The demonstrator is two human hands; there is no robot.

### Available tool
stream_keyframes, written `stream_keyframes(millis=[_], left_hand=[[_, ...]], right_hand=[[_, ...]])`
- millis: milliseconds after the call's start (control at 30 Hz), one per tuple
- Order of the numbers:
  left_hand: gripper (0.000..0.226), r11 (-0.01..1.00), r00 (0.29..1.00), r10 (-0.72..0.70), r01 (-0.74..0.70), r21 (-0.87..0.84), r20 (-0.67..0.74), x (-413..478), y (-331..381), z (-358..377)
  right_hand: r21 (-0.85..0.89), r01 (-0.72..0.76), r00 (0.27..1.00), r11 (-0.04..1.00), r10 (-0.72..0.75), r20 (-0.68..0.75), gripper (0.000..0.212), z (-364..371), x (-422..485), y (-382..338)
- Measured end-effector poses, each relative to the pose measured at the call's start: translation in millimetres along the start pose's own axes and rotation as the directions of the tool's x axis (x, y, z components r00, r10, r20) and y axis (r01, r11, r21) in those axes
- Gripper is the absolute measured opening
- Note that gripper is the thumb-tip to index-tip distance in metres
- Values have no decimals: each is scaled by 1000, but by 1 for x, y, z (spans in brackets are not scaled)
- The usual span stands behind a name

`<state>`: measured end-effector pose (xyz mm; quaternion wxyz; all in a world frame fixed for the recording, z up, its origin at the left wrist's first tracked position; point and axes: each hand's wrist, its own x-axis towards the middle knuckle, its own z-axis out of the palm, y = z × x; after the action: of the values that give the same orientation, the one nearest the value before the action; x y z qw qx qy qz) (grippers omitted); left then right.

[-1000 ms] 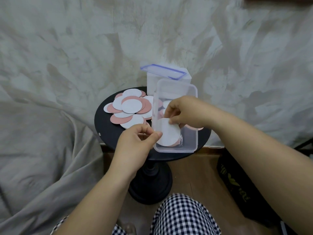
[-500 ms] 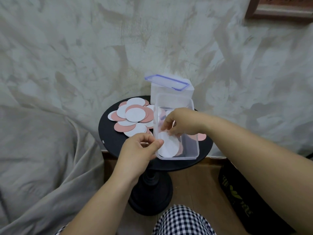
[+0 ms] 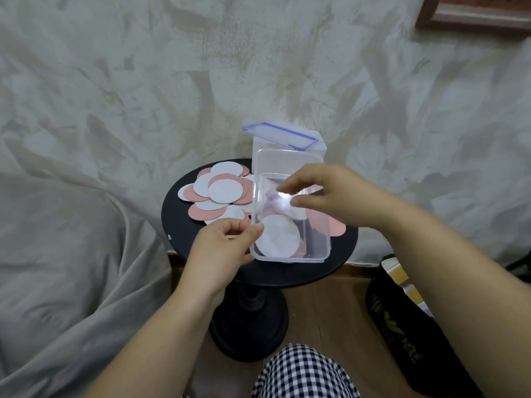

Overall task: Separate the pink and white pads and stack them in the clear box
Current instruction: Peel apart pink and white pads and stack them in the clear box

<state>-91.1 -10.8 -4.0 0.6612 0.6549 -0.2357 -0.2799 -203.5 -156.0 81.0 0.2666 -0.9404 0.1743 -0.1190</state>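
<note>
Pink and white pads (image 3: 221, 193) lie in an overlapping pile on the far-left part of the round black tabletop (image 3: 184, 225). Clear box (image 3: 319, 242) sits on the right half, reaching the near edge. One white pad (image 3: 277, 235) lies flat inside at its near end, with pink showing under it. Blue-rimmed lid (image 3: 280, 135) is tilted just behind the box. Left hand (image 3: 224, 248) is at the box's near-left corner, fingers (image 3: 253, 229) curled, thumb against the wall; cannot tell whether they pinch anything. Right hand (image 3: 336, 193) hovers over the open box, its fingers loosely spread, holding nothing.
</note>
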Motion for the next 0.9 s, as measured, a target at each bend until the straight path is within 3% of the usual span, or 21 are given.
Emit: stream_keyframes(millis=[100,167,233,333,533,600,633,700,767,800,900], left_hand=[[20,999,1000,1,-1,-39,-12,5,2,-4],[21,999,1000,-1,0,-47,-8,8,3,-2],[22,998,1000,-4,6,-64,22,8,4,4],[23,998,998,-10,14,-67,69,7,5,19],[20,999,987,41,-38,-21,154,5,12,54],[18,977,974,138,-163,135,180,7,12,59],[20,920,951,222,-278,275,217,8,8,59],[35,625,843,348,-535,569,410,13,-5,55],[66,292,737,241,-675,677,631,17,-25,48],[76,187,711,173,-703,686,682,18,-34,44],[85,78,675,193,-734,675,712,23,-47,25]], right_hand=[[232,58,960,971,9,-279,23,7,-32,12],[330,36,925,943,94,-368,30,20,-47,28],[459,-11,938,888,168,-302,39,32,-58,41],[635,-33,980,772,148,-129,61,43,-69,54],[718,69,956,693,158,-245,58,38,-83,70],[742,73,932,667,219,-288,59,36,-88,79],[740,71,913,669,255,-318,58,36,-91,83],[747,66,887,662,305,-348,56,35,-98,92],[775,61,877,629,337,-343,65,36,-105,101],[785,56,877,617,345,-334,72,37,-107,105],[801,66,882,594,342,-326,80,41,-111,111]])
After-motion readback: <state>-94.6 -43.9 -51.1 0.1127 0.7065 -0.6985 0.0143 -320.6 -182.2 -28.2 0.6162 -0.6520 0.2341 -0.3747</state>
